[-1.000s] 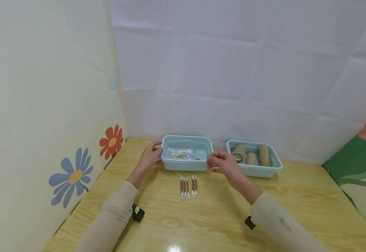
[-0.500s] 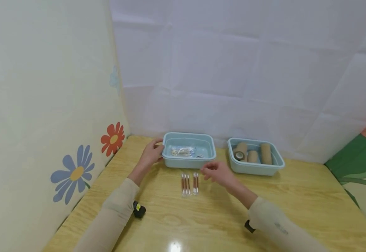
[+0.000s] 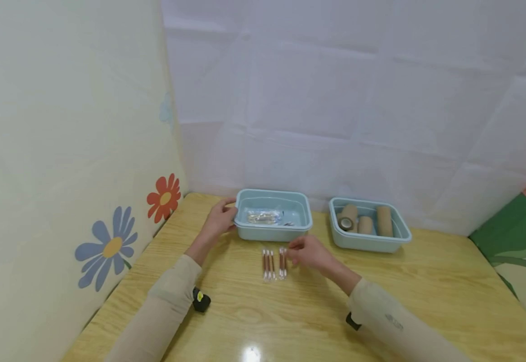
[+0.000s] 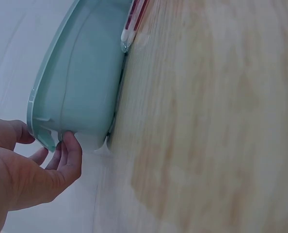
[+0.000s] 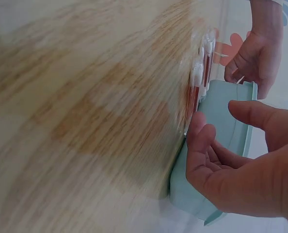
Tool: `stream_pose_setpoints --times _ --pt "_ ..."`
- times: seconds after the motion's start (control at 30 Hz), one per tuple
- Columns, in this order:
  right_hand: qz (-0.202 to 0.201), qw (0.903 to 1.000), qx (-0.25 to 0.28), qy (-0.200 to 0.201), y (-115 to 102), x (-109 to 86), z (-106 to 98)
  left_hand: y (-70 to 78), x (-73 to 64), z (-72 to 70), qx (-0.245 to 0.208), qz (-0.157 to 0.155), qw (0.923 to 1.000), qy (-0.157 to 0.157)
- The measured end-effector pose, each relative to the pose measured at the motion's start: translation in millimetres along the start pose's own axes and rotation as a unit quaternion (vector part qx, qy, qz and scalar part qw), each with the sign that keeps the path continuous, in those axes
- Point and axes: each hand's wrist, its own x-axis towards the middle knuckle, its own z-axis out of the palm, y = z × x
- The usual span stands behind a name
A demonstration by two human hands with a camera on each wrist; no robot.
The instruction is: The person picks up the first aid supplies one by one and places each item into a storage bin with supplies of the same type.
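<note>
My left hand [image 3: 220,219] grips the left end of a light blue plastic bin [image 3: 272,234]; in the left wrist view its thumb is at the rim and its fingers curl underneath. In front of the bin lie two small groups of clear-wrapped cotton swabs with red-brown sticks, a left group [image 3: 268,265] and a right group [image 3: 283,262]. Beside the right group is my right hand [image 3: 310,253], its fingertips close to the swabs. The right wrist view shows its thumb apart from loosely bent fingers [image 5: 202,141], with nothing between them. Whether they touch the swabs I cannot tell.
Inside the left bin is a clear packet of pale swabs [image 3: 263,217]. A second light blue bin [image 3: 367,244] to the right holds several tan rolls [image 3: 384,221]. White and flowered sheets [image 3: 109,246] border the wooden table [image 3: 254,317] at the back and sides.
My right hand has come down from the left bin's front right corner to the swabs on the table. The left hand keeps its grip on the bin. The camera view has shifted slightly.
</note>
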Motion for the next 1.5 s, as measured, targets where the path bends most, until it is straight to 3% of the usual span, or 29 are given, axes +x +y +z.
stream_pose_setpoints --times 0.33,0.77,1.5 --pt "-0.030 0.9937 -0.107 0.009 4 6.9 12 0.1 -2.1 -1.5 -0.006 -0.003 1.0000 0.003" --pt "-0.039 0.9897 -0.138 -0.004 0 12.4 13 3.3 0.4 0.5 -0.001 -0.002 1.0000 0.000" --pt "-0.042 0.9986 -0.031 -0.011 9 13.6 13 -0.5 2.1 0.7 0.009 -0.003 1.0000 0.001"
